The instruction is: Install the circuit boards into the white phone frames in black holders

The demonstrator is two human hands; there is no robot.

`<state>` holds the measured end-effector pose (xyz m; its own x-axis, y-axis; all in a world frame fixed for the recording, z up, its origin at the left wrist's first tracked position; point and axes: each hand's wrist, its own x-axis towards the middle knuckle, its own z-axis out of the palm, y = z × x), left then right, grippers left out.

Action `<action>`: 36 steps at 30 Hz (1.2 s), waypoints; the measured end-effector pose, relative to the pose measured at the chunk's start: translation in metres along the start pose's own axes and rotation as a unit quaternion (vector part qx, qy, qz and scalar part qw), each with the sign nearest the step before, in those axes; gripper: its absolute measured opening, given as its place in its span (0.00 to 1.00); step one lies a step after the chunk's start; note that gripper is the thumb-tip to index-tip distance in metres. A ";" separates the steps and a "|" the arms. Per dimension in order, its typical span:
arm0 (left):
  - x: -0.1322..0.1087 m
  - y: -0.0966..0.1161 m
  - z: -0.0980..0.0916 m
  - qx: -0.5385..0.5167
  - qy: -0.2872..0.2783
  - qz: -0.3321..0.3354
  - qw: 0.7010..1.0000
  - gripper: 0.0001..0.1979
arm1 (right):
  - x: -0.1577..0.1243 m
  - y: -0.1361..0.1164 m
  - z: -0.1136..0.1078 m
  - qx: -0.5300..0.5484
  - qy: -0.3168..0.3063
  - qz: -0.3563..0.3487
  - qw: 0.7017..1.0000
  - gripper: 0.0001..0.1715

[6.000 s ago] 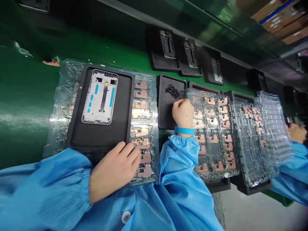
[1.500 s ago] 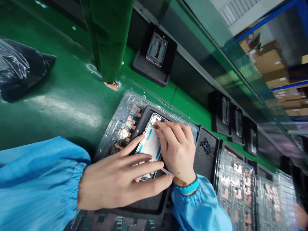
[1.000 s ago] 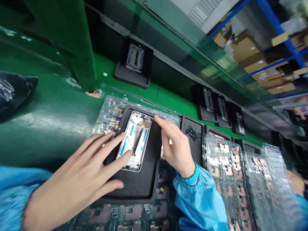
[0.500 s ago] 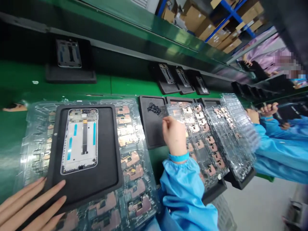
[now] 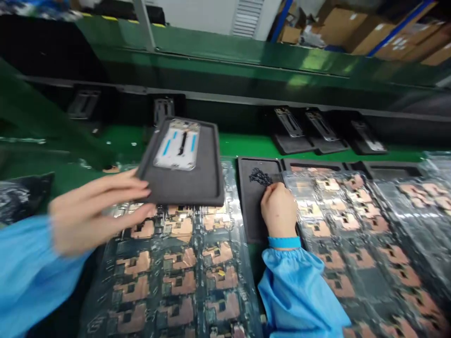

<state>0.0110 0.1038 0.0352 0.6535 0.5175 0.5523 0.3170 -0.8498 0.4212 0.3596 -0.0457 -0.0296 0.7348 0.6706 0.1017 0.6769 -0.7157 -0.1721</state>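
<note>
My left hand (image 5: 98, 209), blurred with motion, has its fingers at the near left corner of a black foam tray (image 5: 207, 183). The tray seems raised above the blister tray beneath it. A white-backed phone frame (image 5: 176, 144) with blue strips lies on the foam. My right hand (image 5: 279, 210) is curled, its fingertips next to a heap of black scraps (image 5: 259, 177) on a smaller black foam tray (image 5: 252, 211). Anything in its fingers is hidden. Copper-coloured parts fill a clear blister tray (image 5: 232, 225) under my left hand.
A second blister tray of copper parts (image 5: 359, 263) lies to the right. Several black foam trays with phone frames (image 5: 289, 124) stand along the back of the green bench. Cardboard boxes (image 5: 359, 28) are stacked beyond. A dark plastic bag (image 5: 21, 197) lies far left.
The large foam tray with the phone frame has shifted toward the far side, and my left hand has come up to its corner. The view has swung. My right hand stays by the scraps.
</note>
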 end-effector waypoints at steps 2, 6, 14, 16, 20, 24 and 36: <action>0.052 -0.009 0.034 0.028 0.018 0.004 0.999 0.08 | 0.000 0.001 0.003 0.010 0.012 -0.019 1.000 0.15; 0.148 -0.041 0.128 0.040 -0.039 -0.052 0.997 0.10 | -0.001 0.008 0.005 0.029 0.030 -0.055 0.998 0.13; 0.167 -0.061 0.156 0.054 -0.232 -0.066 0.969 0.15 | -0.011 0.022 -0.001 0.069 -0.007 -0.087 0.994 0.09; 0.141 -0.032 0.130 0.083 -0.204 -0.042 0.975 0.20 | -0.015 0.023 -0.004 0.091 -0.019 -0.095 0.991 0.08; 0.047 0.062 0.082 0.081 -0.294 0.096 0.947 0.21 | -0.024 0.021 -0.017 0.193 -0.008 -0.134 0.972 0.08; -0.042 0.135 0.066 0.087 -0.355 0.162 0.916 0.16 | -0.033 0.017 -0.027 0.267 -0.026 -0.163 0.949 0.06; -0.100 0.189 0.060 0.031 -0.376 0.120 0.919 0.17 | -0.039 0.015 -0.021 0.325 -0.062 -0.219 0.918 0.09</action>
<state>0.0464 -0.1147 0.0161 0.9921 0.1197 -0.0380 0.1256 -0.9462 0.2983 0.3414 -0.0867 -0.0154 0.3595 0.9125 0.1950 0.7086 -0.1310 -0.6933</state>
